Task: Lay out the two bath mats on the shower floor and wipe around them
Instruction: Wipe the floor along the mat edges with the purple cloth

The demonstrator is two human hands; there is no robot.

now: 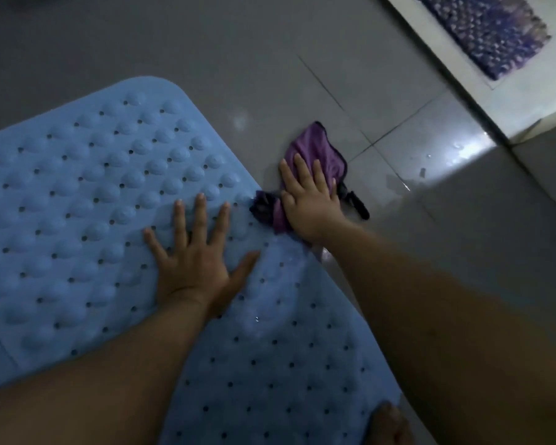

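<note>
A blue rubber bath mat [87, 194] with raised bumps and small holes lies flat on the grey tiled shower floor [225, 53]. A second blue mat [286, 364] lies nearer to me, meeting the first at an angle. My left hand [196, 252] rests flat on the mats, fingers spread. My right hand [308, 197] presses flat on a purple cloth [312, 146] with a dark edge, on the floor just past the mat's right edge.
A wet, shiny patch of tile [463, 149] lies to the right near a raised white threshold [456, 62]. Beyond it is a purple speckled rug [485, 30]. My bare toes [389, 422] show at the bottom edge.
</note>
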